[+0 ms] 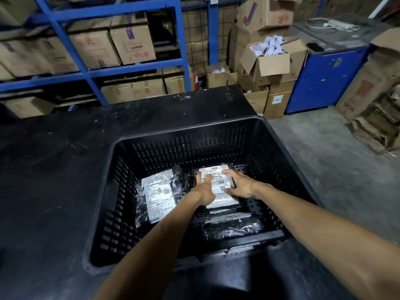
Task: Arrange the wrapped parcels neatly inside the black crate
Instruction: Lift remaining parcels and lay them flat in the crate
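A black slotted crate (190, 132) stands on a dark table. Inside lie black-wrapped parcels with white shipping labels. One labelled parcel (159, 194) lies flat at the crate's left side. At the right side a parcel marked 310-BAL17 (218, 180) sits on top of other parcels. My left hand (204, 189) presses on its left edge and my right hand (240, 185) clasps its right edge. Another black parcel (231, 229) lies nearer to me, below that stack. Both forearms reach down into the crate.
The black table (65, 169) spreads to the left and behind the crate. Blue shelving (134, 70) with cardboard boxes stands at the back. Open cartons (272, 61) and a blue cabinet (324, 79) stand at the right, beside grey floor.
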